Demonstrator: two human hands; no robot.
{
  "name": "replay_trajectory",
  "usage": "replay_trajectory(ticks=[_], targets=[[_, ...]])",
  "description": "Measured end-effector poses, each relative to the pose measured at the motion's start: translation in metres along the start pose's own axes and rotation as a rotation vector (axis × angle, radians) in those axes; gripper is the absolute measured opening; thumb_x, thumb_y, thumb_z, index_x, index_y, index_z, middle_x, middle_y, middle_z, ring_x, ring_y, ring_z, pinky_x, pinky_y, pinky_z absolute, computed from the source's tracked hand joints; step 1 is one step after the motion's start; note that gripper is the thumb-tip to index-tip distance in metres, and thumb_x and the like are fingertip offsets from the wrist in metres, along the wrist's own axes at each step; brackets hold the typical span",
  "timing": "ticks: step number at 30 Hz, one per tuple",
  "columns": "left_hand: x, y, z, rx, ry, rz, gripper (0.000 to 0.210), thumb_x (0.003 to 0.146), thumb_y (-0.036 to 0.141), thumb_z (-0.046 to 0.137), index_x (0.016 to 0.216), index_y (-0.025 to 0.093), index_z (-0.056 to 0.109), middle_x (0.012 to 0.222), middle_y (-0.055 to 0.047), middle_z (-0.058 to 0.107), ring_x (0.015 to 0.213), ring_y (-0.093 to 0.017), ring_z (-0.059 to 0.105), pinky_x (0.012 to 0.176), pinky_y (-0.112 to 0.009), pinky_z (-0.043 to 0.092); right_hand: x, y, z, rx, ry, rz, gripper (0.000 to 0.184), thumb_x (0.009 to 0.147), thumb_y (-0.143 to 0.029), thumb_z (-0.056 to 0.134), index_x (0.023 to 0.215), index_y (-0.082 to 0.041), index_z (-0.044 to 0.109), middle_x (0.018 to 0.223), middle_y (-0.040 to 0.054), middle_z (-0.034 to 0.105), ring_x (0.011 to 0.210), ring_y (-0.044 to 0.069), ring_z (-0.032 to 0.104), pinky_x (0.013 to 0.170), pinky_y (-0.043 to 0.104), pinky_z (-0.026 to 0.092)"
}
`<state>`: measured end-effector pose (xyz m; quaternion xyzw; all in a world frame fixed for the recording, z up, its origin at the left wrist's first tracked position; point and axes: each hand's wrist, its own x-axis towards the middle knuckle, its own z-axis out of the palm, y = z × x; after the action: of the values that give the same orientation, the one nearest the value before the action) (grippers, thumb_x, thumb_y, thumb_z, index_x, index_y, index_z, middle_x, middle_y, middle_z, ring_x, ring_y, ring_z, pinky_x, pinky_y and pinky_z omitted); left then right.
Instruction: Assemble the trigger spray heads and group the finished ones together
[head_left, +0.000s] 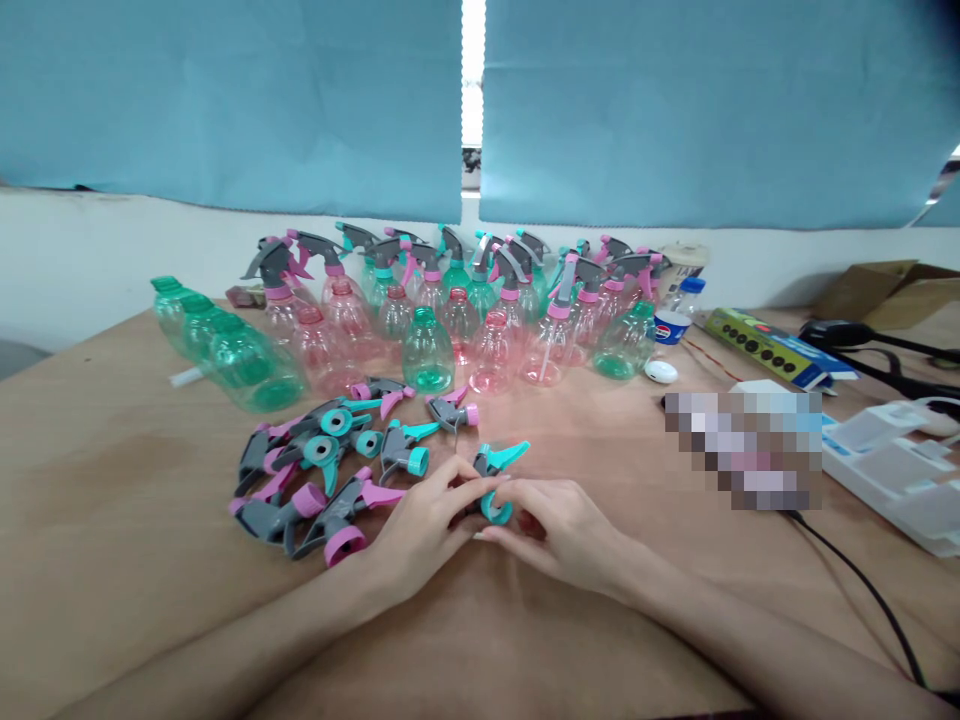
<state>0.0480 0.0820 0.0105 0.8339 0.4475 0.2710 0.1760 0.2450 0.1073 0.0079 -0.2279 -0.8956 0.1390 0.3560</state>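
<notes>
Close to the table's front, my left hand [431,520] and my right hand [562,525] meet around one grey and teal spray trigger head [496,507]. The left fingers are closed on its grey body, while the right fingers grip near its teal collar. Its teal lever points up to the right. Beside my left hand lies a heap of loose trigger heads [319,450], grey with pink or teal parts. Behind them stand clear green bottles [429,350] and pink bottles [491,355] without heads. Further back, several spray bottles [510,290] have trigger heads on.
On the right are a Pepsi bottle [675,315], a white earbud case [661,372], a long green and blue box [772,345], a white plastic tray [900,465] and a black cable [862,580]. A cardboard box [877,290] sits by the wall.
</notes>
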Motion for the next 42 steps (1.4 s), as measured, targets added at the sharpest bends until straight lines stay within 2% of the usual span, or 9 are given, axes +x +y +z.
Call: replay_trajectory(ticks=[8,13,23,29,33,38,42], targets=[[0.000,0.002,0.000,-0.013,-0.039,0.027,0.031,0.089,0.016,0.054,0.117,0.026,0.059,0.097,-0.004,0.056,0.088,-0.018,0.057,0.074,-0.028,0.050,0.001,0.002,0.005,-0.095,-0.033,-0.069,0.028,0.095,-0.034,0.045,0.075,-0.017,0.054,0.068,0.0029,0.062,0.060,0.015,0.057,0.053,0.024,0.041],[-0.001,0.000,0.001,-0.011,-0.039,0.050,0.031,0.090,0.017,0.052,0.120,0.025,0.057,0.099,-0.005,0.056,0.088,-0.018,0.057,0.075,-0.029,0.050,0.000,0.004,0.006,-0.122,-0.073,-0.093,0.029,0.096,-0.033,0.043,0.076,-0.017,0.059,0.076,0.0059,0.065,0.068,0.016,0.060,0.059,0.024,0.044],[0.000,-0.001,0.003,-0.040,-0.018,0.045,0.035,0.090,0.019,0.054,0.124,0.028,0.053,0.100,-0.004,0.054,0.091,-0.018,0.056,0.079,-0.031,0.049,0.005,0.007,-0.002,-0.182,-0.054,-0.137,0.030,0.095,-0.033,0.044,0.076,-0.017,0.060,0.070,0.0042,0.063,0.061,0.015,0.057,0.053,0.024,0.039],[0.001,-0.001,0.002,-0.050,-0.015,0.036,0.035,0.089,0.017,0.056,0.122,0.028,0.055,0.100,-0.002,0.055,0.091,-0.017,0.056,0.080,-0.030,0.049,0.007,0.007,-0.011,-0.109,-0.171,-0.130,0.023,0.096,-0.030,0.043,0.086,-0.017,0.060,0.076,0.0035,0.065,0.066,0.014,0.059,0.058,0.024,0.040],[0.002,0.000,0.000,-0.065,-0.026,0.030,0.037,0.088,0.016,0.058,0.123,0.031,0.055,0.100,-0.001,0.054,0.093,-0.016,0.055,0.082,-0.030,0.048,0.008,0.005,-0.019,-0.101,-0.236,-0.133,0.015,0.092,-0.021,0.044,0.088,-0.018,0.058,0.068,0.0001,0.060,0.061,0.013,0.055,0.057,0.024,0.038],[0.002,0.002,-0.001,-0.069,-0.052,0.019,0.039,0.087,0.016,0.059,0.123,0.031,0.054,0.102,-0.001,0.053,0.094,-0.017,0.055,0.083,-0.031,0.048,0.007,0.004,-0.022,-0.097,-0.223,-0.138,0.018,0.079,-0.010,0.044,0.088,-0.018,0.057,0.059,-0.0039,0.054,0.057,0.012,0.050,0.056,0.024,0.037],[0.002,0.002,-0.002,-0.065,-0.057,0.014,0.038,0.087,0.017,0.060,0.122,0.031,0.055,0.101,-0.001,0.052,0.094,-0.017,0.055,0.083,-0.032,0.048,0.005,0.006,-0.020,-0.148,-0.173,-0.157,0.017,0.082,-0.009,0.044,0.088,-0.018,0.057,0.062,-0.0031,0.057,0.057,0.011,0.051,0.055,0.024,0.036]])
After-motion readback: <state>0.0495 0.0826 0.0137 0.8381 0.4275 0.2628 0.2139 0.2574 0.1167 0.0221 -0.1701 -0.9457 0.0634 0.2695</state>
